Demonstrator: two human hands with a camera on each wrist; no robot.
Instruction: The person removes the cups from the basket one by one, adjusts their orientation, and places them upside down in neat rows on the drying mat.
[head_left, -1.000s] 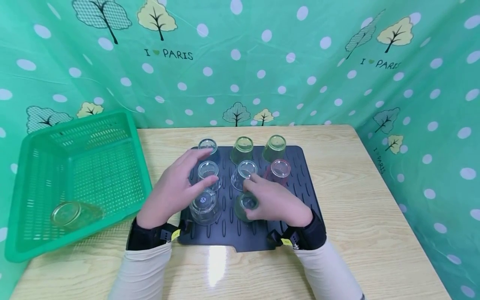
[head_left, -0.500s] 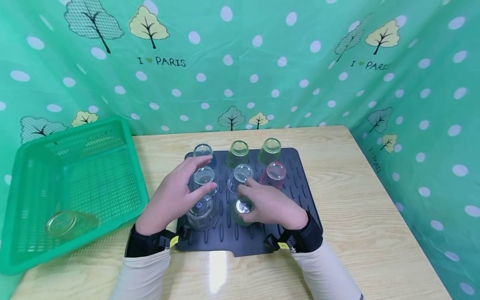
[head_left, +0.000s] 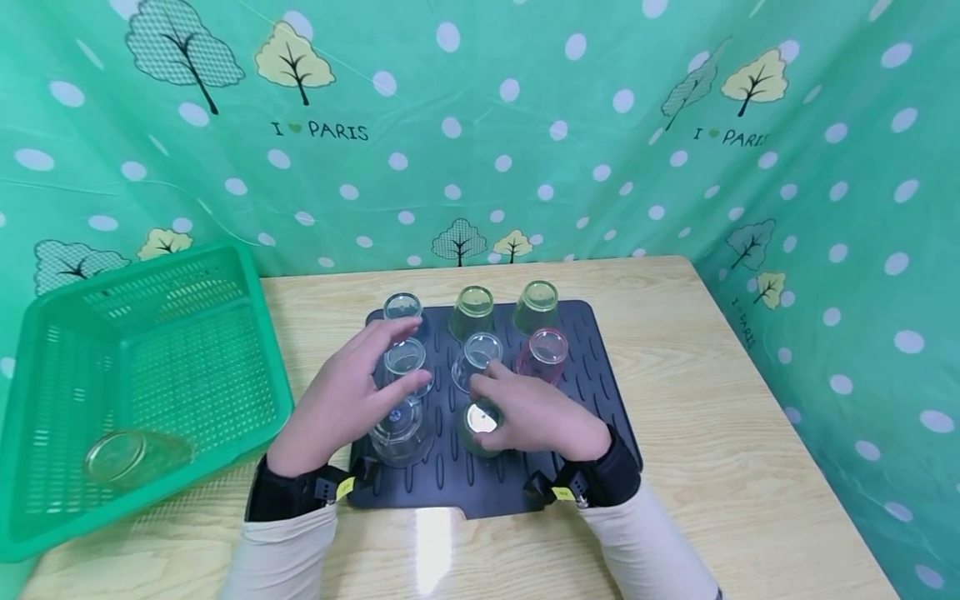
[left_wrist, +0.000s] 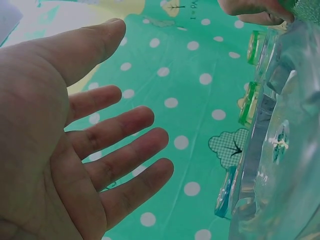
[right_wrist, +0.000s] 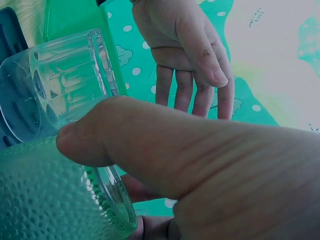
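A black ridged mat (head_left: 600,392) carries several upturned cups in rows. My right hand (head_left: 498,408) grips the front green cup (head_left: 480,423); in the right wrist view the thumb (right_wrist: 150,135) presses its dimpled side (right_wrist: 40,200). My left hand (head_left: 375,371) hovers open beside the front clear cup (head_left: 401,432), fingers spread and apart from the cup (left_wrist: 280,150) in the left wrist view. Behind stand two clear cups (head_left: 405,360) (head_left: 476,354), a pink cup (head_left: 543,350), a bluish clear cup (head_left: 402,307) and two green cups (head_left: 472,304) (head_left: 538,300).
A green mesh basket (head_left: 187,333) sits tilted at the table's left with one clear cup (head_left: 127,457) lying in it. The wooden table (head_left: 712,433) is bare right of the mat. A green dotted curtain (head_left: 525,125) closes the back and right.
Both hands have stayed almost in place; the left is still open by the clear cups, the right still holds the green cup. The view has shifted slightly.
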